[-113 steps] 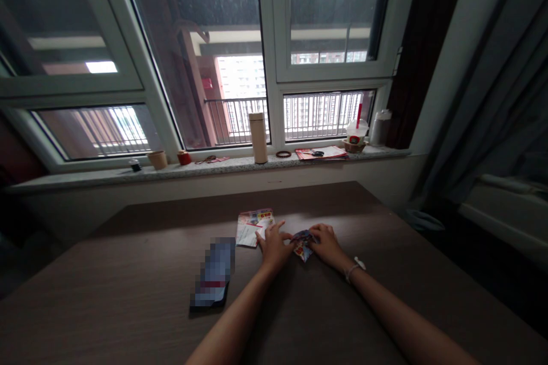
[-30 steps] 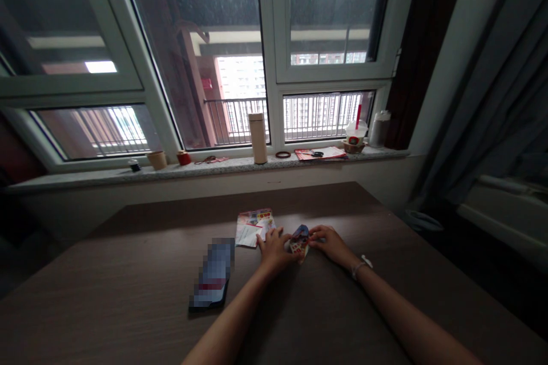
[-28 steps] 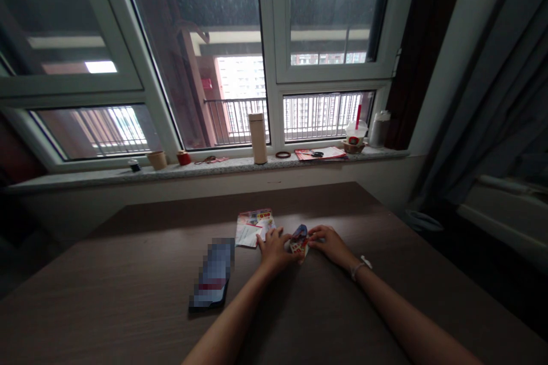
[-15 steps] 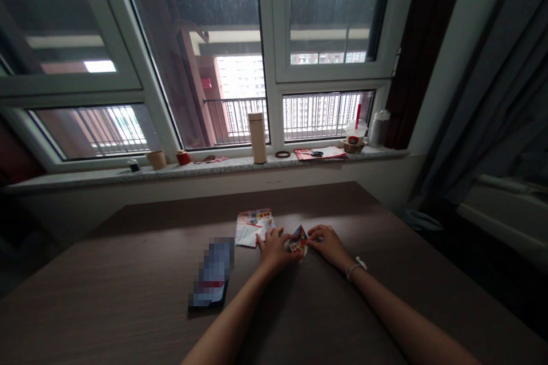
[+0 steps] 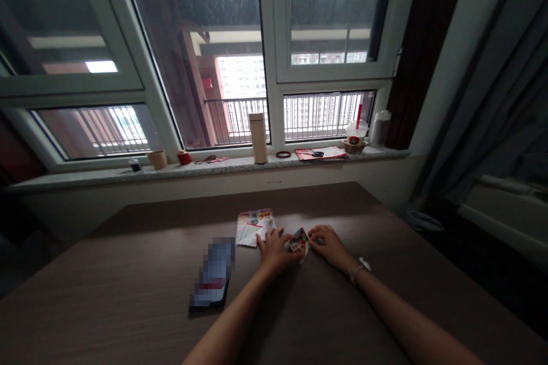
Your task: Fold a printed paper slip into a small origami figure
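Note:
A small piece of folded printed paper (image 5: 298, 242), colourful with a pointed top, stands out between my two hands on the table. My left hand (image 5: 274, 251) grips it from the left, with the thumb at its lower edge and the other fingers bent. At the paper's right edge, my right hand (image 5: 329, 244) has its fingertips pinched together; whether they hold the edge or only touch it is hard to see. Beyond the left fingers lies a printed leaflet (image 5: 249, 234) with a white part on top, close to the fingertips.
A phone (image 5: 213, 274) with a blurred screen lies left of my left forearm on the brown table (image 5: 141, 262). Along the windowsill stand a beige flask (image 5: 258, 140), a paper cup (image 5: 157, 159), a drink cup with a red straw (image 5: 356, 132), and scissors (image 5: 317, 153) on red-and-white papers.
My right hand has shifted very slightly right, and the folded paper's right side appears a little more spread. My left hand stays almost where it was.

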`<state>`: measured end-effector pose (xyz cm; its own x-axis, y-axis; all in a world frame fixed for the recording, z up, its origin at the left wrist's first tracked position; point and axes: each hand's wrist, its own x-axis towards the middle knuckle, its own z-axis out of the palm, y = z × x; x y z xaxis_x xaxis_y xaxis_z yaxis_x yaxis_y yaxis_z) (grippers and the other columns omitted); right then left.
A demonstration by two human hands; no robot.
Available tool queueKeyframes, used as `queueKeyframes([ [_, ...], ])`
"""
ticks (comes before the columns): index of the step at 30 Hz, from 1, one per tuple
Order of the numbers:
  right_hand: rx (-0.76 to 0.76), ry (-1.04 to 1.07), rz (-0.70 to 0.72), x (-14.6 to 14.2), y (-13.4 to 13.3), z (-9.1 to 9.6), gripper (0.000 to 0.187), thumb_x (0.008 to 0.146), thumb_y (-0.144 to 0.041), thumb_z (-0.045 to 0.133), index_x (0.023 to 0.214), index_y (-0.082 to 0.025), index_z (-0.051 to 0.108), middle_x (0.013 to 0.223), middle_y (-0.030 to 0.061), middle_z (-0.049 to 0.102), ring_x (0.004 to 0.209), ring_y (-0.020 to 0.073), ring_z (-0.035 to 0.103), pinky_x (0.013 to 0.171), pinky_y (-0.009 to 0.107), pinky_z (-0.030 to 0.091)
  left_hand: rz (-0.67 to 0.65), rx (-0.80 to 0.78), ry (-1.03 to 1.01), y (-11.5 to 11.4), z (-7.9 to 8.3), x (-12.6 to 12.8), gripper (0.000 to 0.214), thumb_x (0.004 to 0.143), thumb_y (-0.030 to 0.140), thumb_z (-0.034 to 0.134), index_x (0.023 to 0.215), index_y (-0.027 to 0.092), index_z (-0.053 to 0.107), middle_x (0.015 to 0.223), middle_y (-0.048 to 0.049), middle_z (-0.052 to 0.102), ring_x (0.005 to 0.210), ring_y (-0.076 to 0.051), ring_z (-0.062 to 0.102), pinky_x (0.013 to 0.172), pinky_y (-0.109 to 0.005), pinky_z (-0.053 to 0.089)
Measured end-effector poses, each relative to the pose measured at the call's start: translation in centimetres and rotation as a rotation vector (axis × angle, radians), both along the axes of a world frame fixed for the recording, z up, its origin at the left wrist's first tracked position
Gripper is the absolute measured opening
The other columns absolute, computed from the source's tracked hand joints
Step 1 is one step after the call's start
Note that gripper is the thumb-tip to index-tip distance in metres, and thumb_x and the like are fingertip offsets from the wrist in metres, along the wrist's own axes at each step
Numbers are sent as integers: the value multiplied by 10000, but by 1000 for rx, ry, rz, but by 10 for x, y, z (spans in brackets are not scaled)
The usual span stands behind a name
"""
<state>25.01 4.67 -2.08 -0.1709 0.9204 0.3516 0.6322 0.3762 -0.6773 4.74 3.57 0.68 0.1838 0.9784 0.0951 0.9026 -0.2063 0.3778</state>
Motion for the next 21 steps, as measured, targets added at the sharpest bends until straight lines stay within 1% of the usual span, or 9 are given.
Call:
queueKeyframes([
  [5,68,-119,8,-6,-6,3,147,845,-266,528,765,-210,637,1047,54,609,1060,220,485,982,386,348,0,31,-23,0,-2,1,507,651,571,702,1096,331,661,1412,-47,479,1363,-359,281,1064,-711,18],
  [9,68,-108,-3,-6,-8,4,120,862,-274,525,828,-217,625,1045,53,602,1057,214,480,986,379,346,5,49,-60,0,-3,1,468,653,558,714,1051,315,677,1404,-50,489,1357,-348,290,1062,-711,6],
  [11,57,-84,-11,-5,-7,4,110,858,-280,534,858,-218,625,1032,53,604,1050,212,485,978,372,355,6,61,-93,-1,-2,2,398,680,554,701,987,302,698,1388,-47,505,1353,-347,296,1059,-714,4],
  [13,46,-68,-6,-4,-6,4,115,854,-292,541,870,-220,628,1021,48,608,1049,212,489,973,367,359,14,85,-141,-1,-2,3,287,733,530,668,876,286,718,1343,-35,546,1341,-340,316,1059,-713,-2],
  [15,30,-58,6,-4,-6,5,128,854,-310,542,863,-222,634,1027,45,611,1058,212,489,976,368,357,33,128,-197,-2,0,4,224,780,485,642,774,275,721,1278,-21,591,1313,-321,360,1069,-700,-12],
  [16,21,-55,12,-4,-6,6,136,855,-320,542,855,-223,638,1038,44,611,1066,213,486,982,370,353,43,156,-224,-2,1,4,206,793,461,640,753,276,721,1248,-15,608,1291,-309,389,1076,-690,-16],
  [17,10,-54,20,-4,-7,6,147,856,-329,542,847,-224,644,1052,43,610,1076,215,481,989,374,347,49,191,-252,-2,2,4,180,797,440,644,762,283,723,1224,-11,619,1263,-294,419,1086,-676,-17],
  [19,-8,-65,36,-4,-8,8,166,858,-345,544,834,-229,660,1082,41,604,1100,220,468,1008,385,333,39,266,-299,-1,4,5,129,801,397,653,869,316,727,1204,-5,623,1213,-270,464,1099,-655,9],
  [21,-18,-90,51,-5,-9,9,170,855,-354,552,834,-238,674,1105,38,601,1126,226,451,1030,401,312,14,308,-341,0,6,6,178,804,342,654,971,342,715,1191,-4,626,1185,-252,480,1113,-610,91],
])
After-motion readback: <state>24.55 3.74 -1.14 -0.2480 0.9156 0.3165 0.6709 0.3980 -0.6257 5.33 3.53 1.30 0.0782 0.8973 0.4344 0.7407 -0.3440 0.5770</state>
